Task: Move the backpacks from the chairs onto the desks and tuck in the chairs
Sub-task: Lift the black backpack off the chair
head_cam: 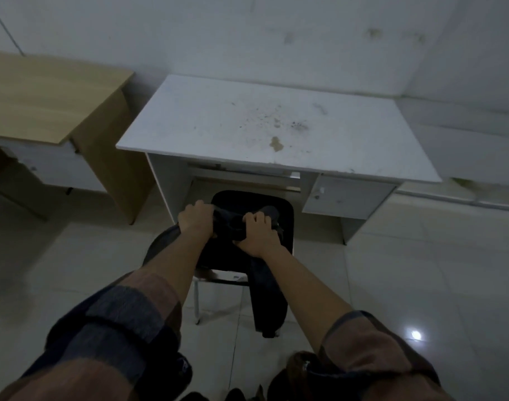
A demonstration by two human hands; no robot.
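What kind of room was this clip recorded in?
Probably a plain office or study room: a white desk against a bare wall, a wooden desk beside it, and a chair on a tiled floor.

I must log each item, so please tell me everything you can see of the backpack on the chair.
The backpack is dark, soft fabric, slumped over the chair back, its body hanging down behind toward the floor. The left hand and right hand each grip its bunched top. It is not yet on the white desk. Zips and pockets are too dim to tell.
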